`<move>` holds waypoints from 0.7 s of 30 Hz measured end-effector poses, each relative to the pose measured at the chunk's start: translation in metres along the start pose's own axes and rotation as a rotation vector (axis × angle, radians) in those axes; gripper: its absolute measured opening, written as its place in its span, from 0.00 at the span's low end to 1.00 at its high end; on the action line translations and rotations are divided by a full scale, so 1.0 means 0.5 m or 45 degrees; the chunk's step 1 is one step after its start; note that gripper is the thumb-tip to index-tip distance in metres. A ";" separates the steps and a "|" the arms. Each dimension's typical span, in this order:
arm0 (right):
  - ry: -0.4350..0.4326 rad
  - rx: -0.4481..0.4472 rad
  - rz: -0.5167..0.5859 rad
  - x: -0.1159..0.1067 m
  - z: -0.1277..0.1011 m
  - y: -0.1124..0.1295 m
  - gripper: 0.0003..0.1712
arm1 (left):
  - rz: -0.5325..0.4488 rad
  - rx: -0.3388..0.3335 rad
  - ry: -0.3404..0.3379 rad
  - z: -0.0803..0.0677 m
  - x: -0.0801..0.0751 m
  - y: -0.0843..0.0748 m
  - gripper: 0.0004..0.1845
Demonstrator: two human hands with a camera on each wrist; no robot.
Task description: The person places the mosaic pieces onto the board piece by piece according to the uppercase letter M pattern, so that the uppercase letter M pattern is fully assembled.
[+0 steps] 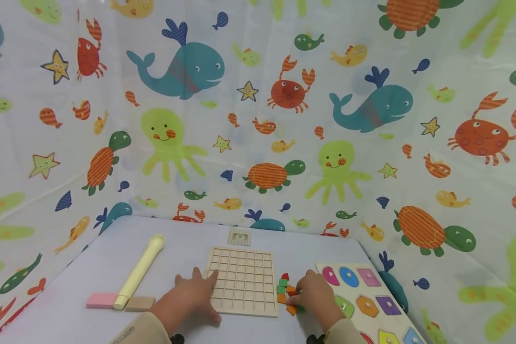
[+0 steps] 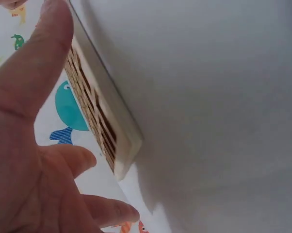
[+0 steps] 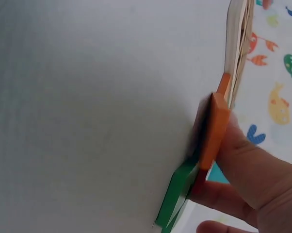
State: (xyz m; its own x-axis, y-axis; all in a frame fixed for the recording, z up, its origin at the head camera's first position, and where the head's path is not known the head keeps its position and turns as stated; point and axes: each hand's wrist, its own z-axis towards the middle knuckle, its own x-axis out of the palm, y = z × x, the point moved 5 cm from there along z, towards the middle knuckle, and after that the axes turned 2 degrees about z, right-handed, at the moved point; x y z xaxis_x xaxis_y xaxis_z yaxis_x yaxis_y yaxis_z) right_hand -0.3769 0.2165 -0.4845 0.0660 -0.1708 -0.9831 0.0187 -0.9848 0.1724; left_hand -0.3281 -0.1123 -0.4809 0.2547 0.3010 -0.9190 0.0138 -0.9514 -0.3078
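A wooden grid board (image 1: 244, 282) lies flat at the table's middle. My left hand (image 1: 192, 297) rests with spread, straight fingers at the board's left edge. In the left wrist view the left hand (image 2: 24, 145) has its thumb against the board's (image 2: 105, 116) rim. My right hand (image 1: 313, 295) lies curled over a small pile of coloured pieces (image 1: 284, 288) just right of the board. In the right wrist view the right hand's fingers (image 3: 248, 165) pinch an orange piece (image 3: 215, 130) held a little off the table. Green pieces (image 3: 175, 196) lie beside it.
A shape puzzle board (image 1: 370, 301) with coloured knobbed pieces lies at the right edge. On the left lie a cream cylinder (image 1: 139, 270), a pink block (image 1: 102, 300) and a tan block (image 1: 140, 303). A small wooden grid tile (image 1: 239, 236) sits behind the board. Sea-animal sheeting walls the table.
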 end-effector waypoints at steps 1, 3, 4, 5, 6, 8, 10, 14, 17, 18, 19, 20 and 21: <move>-0.002 -0.006 0.001 0.002 0.002 0.002 0.23 | -0.019 -0.036 0.002 0.003 -0.001 0.000 0.72; -0.003 -0.009 0.010 0.006 0.004 0.005 0.23 | -0.055 -0.095 0.009 0.006 -0.004 0.001 0.73; -0.003 -0.005 0.018 0.006 0.004 0.006 0.22 | -0.071 -0.116 0.007 0.007 -0.005 0.002 0.73; -0.008 -0.009 0.020 0.006 0.004 0.007 0.22 | -0.074 -0.124 0.005 0.007 -0.007 0.003 0.73; -0.010 -0.013 0.021 0.005 0.003 0.009 0.21 | -0.070 -0.124 0.000 0.007 -0.008 0.003 0.73; -0.016 -0.019 0.019 0.003 0.000 0.011 0.20 | -0.048 -0.106 -0.008 0.009 -0.007 0.005 0.72; -0.026 -0.038 0.011 -0.003 -0.003 0.017 0.18 | -0.027 -0.082 -0.021 0.010 -0.007 0.008 0.72; -0.081 -0.130 0.018 -0.024 -0.008 0.050 0.13 | -0.007 -0.062 -0.025 0.013 -0.009 0.017 0.73; -0.135 -0.249 0.031 -0.040 -0.010 0.094 0.10 | -0.007 -0.053 -0.019 0.018 -0.010 0.023 0.71; -0.146 -0.284 0.035 -0.044 -0.010 0.110 0.09 | -0.011 -0.052 -0.019 0.019 -0.010 0.025 0.71; -0.155 -0.312 0.033 -0.047 -0.011 0.127 0.09 | -0.019 -0.055 -0.017 0.020 -0.009 0.026 0.70; -0.167 -0.345 0.027 -0.048 -0.012 0.143 0.08 | -0.023 -0.055 -0.013 0.022 -0.007 0.028 0.70; -0.178 -0.374 0.030 -0.049 -0.012 0.160 0.08 | -0.026 -0.055 -0.014 0.022 -0.006 0.029 0.70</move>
State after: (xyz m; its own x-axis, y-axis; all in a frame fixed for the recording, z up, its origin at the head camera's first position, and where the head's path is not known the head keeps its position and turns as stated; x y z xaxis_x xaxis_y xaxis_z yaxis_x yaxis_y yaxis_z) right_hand -0.3709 0.1420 -0.4460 -0.0674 -0.2163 -0.9740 0.3075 -0.9332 0.1859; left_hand -0.3394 -0.1261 -0.4852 0.2430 0.3211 -0.9153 0.0610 -0.9468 -0.3159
